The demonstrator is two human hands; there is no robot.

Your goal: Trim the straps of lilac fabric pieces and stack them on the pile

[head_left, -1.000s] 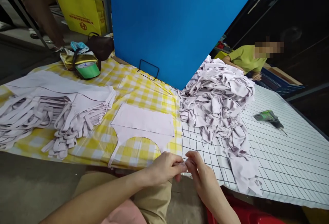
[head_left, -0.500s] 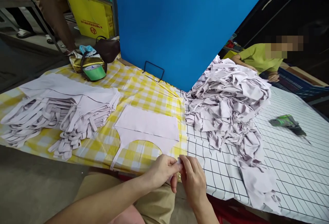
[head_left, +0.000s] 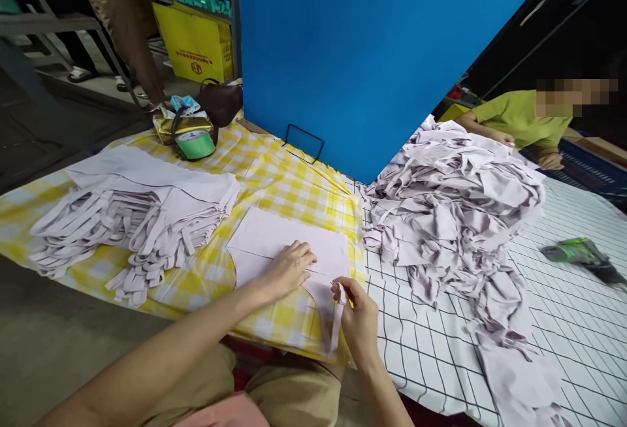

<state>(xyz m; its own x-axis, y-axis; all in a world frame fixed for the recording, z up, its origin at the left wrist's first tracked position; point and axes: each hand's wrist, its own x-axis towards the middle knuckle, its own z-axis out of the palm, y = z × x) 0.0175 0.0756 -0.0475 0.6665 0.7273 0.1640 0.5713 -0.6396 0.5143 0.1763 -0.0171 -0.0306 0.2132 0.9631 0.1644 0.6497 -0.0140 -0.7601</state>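
Note:
A pale pinkish-lilac camisole top (head_left: 262, 231) lies flat on the yellow checked cloth before me, its body away from me and its straps toward me. My left hand (head_left: 290, 269) rests palm down on the middle of the top, fingers laid over the fabric near a crosswise seam. Lower right, my right hand (head_left: 361, 319) pinches the right strap (head_left: 337, 322) near its end, lifting it into a loop above the cloth. The left strap is hidden under my left forearm.
To the left is a neat stack of similar tops (head_left: 151, 179), straps hanging forward. A crumpled heap of the same fabric (head_left: 460, 198) covers the right. Beyond stand a tall blue panel (head_left: 372, 55), green tape roll (head_left: 194, 143), cordless drill (head_left: 582, 258) and a person in yellow-green (head_left: 519, 120).
Both hands were together at the table's front edge. My left hand has moved forward onto the top; my right now draws the strap up and back over the cloth. The view has shifted slightly left.

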